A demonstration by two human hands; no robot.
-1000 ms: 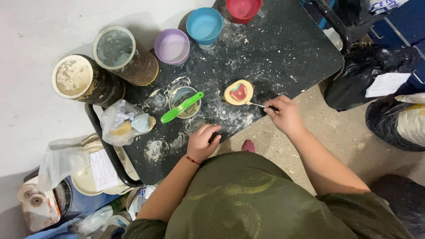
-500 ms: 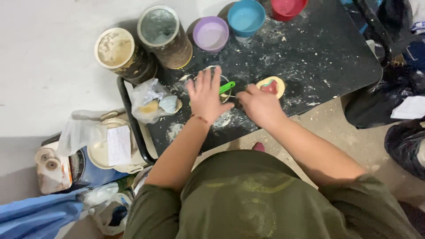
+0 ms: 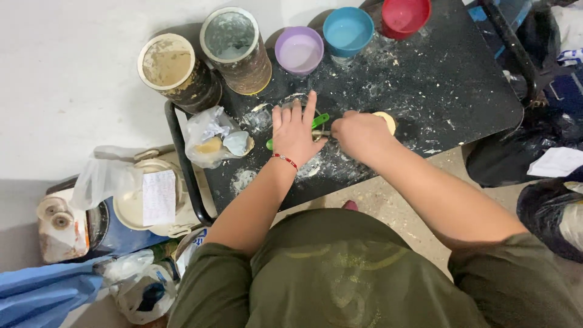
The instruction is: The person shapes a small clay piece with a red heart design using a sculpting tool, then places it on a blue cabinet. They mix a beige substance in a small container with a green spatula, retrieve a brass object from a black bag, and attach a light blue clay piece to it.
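Two bare hands work close together at the middle of the black, powder-dusted tabletop [image 3: 461,91]. Spread flat with its fingers [image 3: 310,106] open and extended, the left hand [image 3: 296,130] rests over a small round dish whose rim barely shows, and over a bright green plastic handle [image 3: 319,119] that pokes out on either side of the palm. Nothing seems gripped by it; it presses or steadies. Curled into a loose fist, the right hand [image 3: 358,133] sits on top of a small pale yellow round piece [image 3: 387,120], and most of that piece is hidden; whether those fingers pinch a thin tool cannot be told from this view.

Just left of the hands lies a crumpled clear plastic bag [image 3: 212,141] with pale lumps inside. Along the far edge stand a lilac plastic cup [image 3: 299,50], a blue plastic cup [image 3: 348,30] and a red plastic cup [image 3: 405,14], and beside them two large, stained cylindrical tins [image 3: 234,39], one with a beige crust, one greyish. White powder is smeared across the surface around the hands. On the floor to the left are a white lidded bucket with a paper sheet [image 3: 159,197] on it and blue fabric.

As a judgement, the work on the yellow piece is under way but not finished: the piece is on the tabletop under the right hand, both hands are engaged, and the coloured cups stand apart, untouched at this moment.
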